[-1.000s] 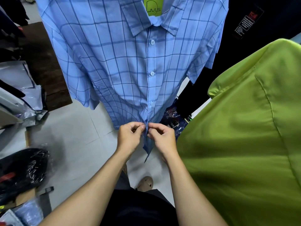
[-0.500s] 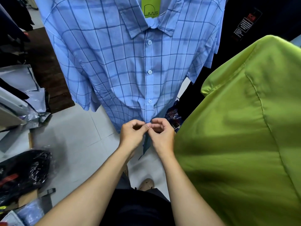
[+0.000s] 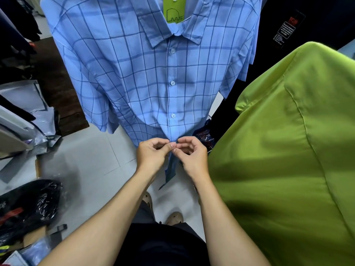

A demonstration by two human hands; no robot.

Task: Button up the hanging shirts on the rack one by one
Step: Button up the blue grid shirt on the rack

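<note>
A light blue checked shirt (image 3: pixel 134 77) hangs in front of me, collar at the top. Three white buttons down its front placket are fastened, the lowest visible one (image 3: pixel 173 115) just above my hands. My left hand (image 3: pixel 153 156) and my right hand (image 3: pixel 190 156) meet at the placket near the hem. Each pinches a front edge of the shirt between thumb and fingers, fingertips touching. The button between them is hidden. Below my hands the two front edges hang loose and apart.
A lime green shirt (image 3: pixel 288 150) hangs close on the right, bulging toward me. Dark garments (image 3: pixel 278 25) hang behind it. Grey plastic bags (image 3: pixel 28 112) and a black wrapped bundle (image 3: pixel 28 204) lie on the tiled floor at left. My feet show below.
Both hands have stayed pinched together at the lower placket, working the same spot. The view has shifted slightly, so the shirt and the green one sit a little lower and nearer.
</note>
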